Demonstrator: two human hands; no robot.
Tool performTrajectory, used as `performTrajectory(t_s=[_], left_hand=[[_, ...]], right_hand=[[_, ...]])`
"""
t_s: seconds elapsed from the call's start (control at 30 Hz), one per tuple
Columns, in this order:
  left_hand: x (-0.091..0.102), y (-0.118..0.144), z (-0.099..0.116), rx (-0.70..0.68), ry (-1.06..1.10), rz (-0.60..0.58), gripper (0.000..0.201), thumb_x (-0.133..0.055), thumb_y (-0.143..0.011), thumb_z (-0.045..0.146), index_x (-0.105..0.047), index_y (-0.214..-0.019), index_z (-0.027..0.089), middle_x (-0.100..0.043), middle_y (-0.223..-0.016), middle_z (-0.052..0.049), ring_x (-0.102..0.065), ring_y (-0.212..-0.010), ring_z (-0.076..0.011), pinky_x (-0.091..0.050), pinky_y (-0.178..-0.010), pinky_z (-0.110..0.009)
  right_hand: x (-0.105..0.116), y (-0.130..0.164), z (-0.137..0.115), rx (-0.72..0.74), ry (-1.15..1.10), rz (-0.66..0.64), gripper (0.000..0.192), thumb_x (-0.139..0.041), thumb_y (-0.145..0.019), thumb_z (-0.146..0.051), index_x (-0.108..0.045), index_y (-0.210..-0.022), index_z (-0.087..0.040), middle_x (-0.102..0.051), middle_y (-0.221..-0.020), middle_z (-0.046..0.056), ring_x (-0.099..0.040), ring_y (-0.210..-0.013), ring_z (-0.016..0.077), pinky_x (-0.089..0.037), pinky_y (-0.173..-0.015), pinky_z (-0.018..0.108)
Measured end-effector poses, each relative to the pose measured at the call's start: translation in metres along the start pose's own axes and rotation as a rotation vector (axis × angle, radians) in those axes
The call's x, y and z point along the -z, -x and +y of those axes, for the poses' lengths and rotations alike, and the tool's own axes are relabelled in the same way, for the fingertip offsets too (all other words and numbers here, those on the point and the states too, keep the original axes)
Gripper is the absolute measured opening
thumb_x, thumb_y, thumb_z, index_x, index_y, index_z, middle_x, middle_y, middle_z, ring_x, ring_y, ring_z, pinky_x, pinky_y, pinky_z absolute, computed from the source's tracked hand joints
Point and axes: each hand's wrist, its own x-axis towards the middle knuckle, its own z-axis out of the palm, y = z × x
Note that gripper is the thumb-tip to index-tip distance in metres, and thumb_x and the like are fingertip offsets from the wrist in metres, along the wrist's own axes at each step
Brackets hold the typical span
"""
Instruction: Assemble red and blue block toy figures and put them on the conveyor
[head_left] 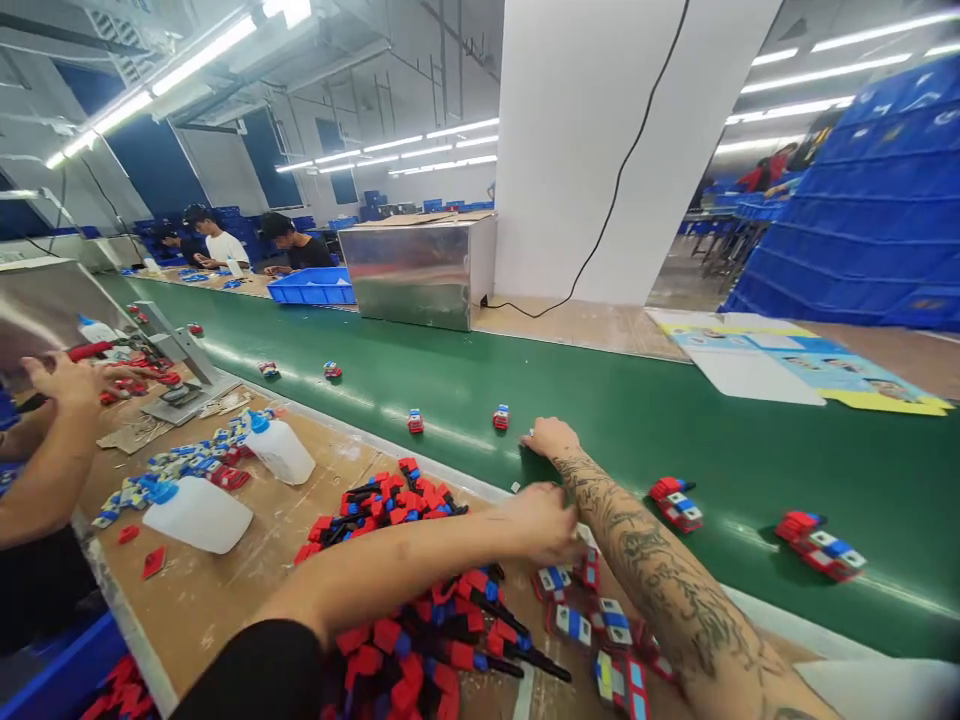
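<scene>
right hand (551,438): fingers curled, pressed on green belt (465,385) near edge; grasp unclear
left hand (547,520): closed on small toy part (587,540), long axis unclear
worktop (225,590): red-blue parts pile (420,600)

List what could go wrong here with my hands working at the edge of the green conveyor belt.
1. The right hand rests on the green conveyor belt; if the belt runs, fingers or small red-and-blue toy cars may be dragged.
2. The left hand reaches across the heap of red, blue and black plastic parts; a sleeve or forearm could sweep pieces off the brown tabletop.
3. The white squeeze bottles with blue caps lie on their sides and might leak.
</scene>
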Motion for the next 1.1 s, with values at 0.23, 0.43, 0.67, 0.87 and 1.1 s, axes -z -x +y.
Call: performTrajectory(t_s=[0.23, 0.43, 0.67, 0.87, 1.1], left_hand=[[0.022, 0.100, -0.042, 0.144, 0.008, -0.308, 0.025, -0.060, -0.081, 0.017, -0.069, -0.104, 0.016, -0.067, -0.102, -0.013, -0.063, -0.101, -0.0305, -0.051, -0.088, -0.041], [0.016, 0.074, -0.048, 0.320, 0.103, -0.609, 0.023, -0.062, -0.095, 0.033, -0.065, -0.109, 0.015, -0.067, -0.104, -0.006, -0.066, -0.091, -0.0189, -0.056, -0.083, -0.038], [0.047, 0.067, -0.041, 0.428, 0.171, -0.475, 0.024, -0.063, -0.095, 0.034, -0.064, -0.107, 0.014, -0.066, -0.105, -0.006, -0.065, -0.091, -0.0183, -0.056, -0.082, -0.037], [0.069, 0.120, 0.003, 0.402, 0.333, -0.175, 0.033, -0.036, -0.102, 0.037, -0.057, -0.116, 0.015, -0.068, -0.095, -0.007, -0.067, -0.082, -0.0186, -0.052, -0.072, -0.028], [-0.004, 0.221, 0.133, 0.248, 0.564, -0.319, 0.024, -0.050, -0.095, 0.036, -0.068, -0.091, 0.019, -0.068, -0.088, -0.003, -0.063, -0.085, -0.0190, -0.048, -0.076, -0.025]], right_hand=[[0.014, 0.047, 0.014, 0.066, -0.309, 0.125, 0.030, -0.069, -0.091, -0.030, -0.063, -0.117, -0.015, -0.064, -0.122, 0.011, -0.061, -0.113, 0.0272, -0.047, -0.100, 0.050], [0.022, 0.199, 0.039, 0.261, -0.773, 0.185, 0.046, -0.067, -0.088, -0.037, -0.057, -0.128, -0.017, -0.071, -0.119, 0.010, -0.066, -0.109, 0.0249, -0.053, -0.094, 0.035], [-0.014, 0.372, 0.090, 0.232, -1.893, -0.032, 0.056, -0.086, -0.074, -0.041, -0.066, -0.124, -0.025, -0.073, -0.116, 0.009, -0.069, -0.102, 0.0238, -0.052, -0.094, 0.035], [-0.037, 0.431, 0.101, 0.261, -2.105, -0.033, 0.062, -0.093, -0.063, -0.035, -0.071, -0.119, -0.023, -0.074, -0.110, 0.009, -0.069, -0.100, 0.0224, -0.053, -0.089, 0.031], [-0.067, 0.461, 0.128, 0.080, -2.073, 0.053, 0.064, -0.096, -0.058, -0.039, -0.073, -0.116, -0.023, -0.074, -0.108, 0.008, -0.068, -0.097, 0.0204, -0.049, -0.092, 0.030]])
